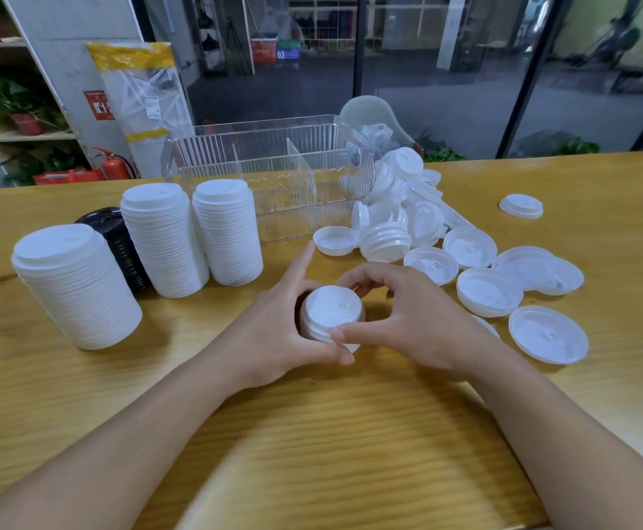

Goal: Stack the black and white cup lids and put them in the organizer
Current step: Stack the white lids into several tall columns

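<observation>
A short stack of white lids [331, 313] stands on the wooden table [312, 434] at the centre. My left hand [278, 323] wraps its left side, index finger stretched out, and my right hand [404, 319] cups its right side. Three tall white lid stacks [77, 288] [165, 241] [228, 231] stand at the left. A black lid stack [115, 242] is half hidden behind them. The clear plastic organizer [274, 177] with dividers sits behind, with no lids in it. Loose white lids [488, 290] lie scattered at the right.
A clear bag of lids [377, 128] lies spilled behind the organizer's right end. One lid [521, 205] sits alone at the far right. Shelves with plants and a fire extinguisher [115, 166] stand beyond the table's far left edge.
</observation>
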The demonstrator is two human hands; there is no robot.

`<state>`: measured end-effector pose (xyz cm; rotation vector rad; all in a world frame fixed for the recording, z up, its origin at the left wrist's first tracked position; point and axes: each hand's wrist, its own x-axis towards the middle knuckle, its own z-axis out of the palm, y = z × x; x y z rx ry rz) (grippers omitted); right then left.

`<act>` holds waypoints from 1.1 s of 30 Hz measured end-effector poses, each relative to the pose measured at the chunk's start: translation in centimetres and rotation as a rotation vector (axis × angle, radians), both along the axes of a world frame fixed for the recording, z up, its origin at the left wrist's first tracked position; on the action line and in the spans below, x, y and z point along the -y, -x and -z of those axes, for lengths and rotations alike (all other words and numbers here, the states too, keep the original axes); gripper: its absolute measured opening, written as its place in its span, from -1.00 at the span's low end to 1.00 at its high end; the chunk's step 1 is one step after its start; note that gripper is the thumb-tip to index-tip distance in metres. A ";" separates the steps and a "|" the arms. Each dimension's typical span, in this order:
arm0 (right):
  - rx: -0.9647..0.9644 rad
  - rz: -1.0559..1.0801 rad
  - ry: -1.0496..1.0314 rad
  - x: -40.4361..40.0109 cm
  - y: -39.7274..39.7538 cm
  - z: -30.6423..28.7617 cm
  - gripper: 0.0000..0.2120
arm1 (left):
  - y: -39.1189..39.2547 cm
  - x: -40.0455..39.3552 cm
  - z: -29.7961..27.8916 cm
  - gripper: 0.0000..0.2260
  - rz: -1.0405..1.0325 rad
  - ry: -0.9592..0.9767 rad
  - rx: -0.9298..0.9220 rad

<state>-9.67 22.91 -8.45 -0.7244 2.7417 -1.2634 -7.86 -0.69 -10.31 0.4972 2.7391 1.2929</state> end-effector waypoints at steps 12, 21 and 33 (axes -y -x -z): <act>-0.293 0.301 -0.071 -1.4 4.3 1.1 -0.45 | 0.1 0.1 1.0 -0.23 0.033 0.098 -0.062; -0.329 0.333 -0.154 -1.8 5.1 2.0 -0.69 | 0.2 0.1 0.9 -0.28 0.029 0.113 -0.080; -0.163 0.200 -0.053 -1.1 1.9 1.4 -0.93 | 0.1 0.1 0.8 -0.31 0.025 0.095 -0.084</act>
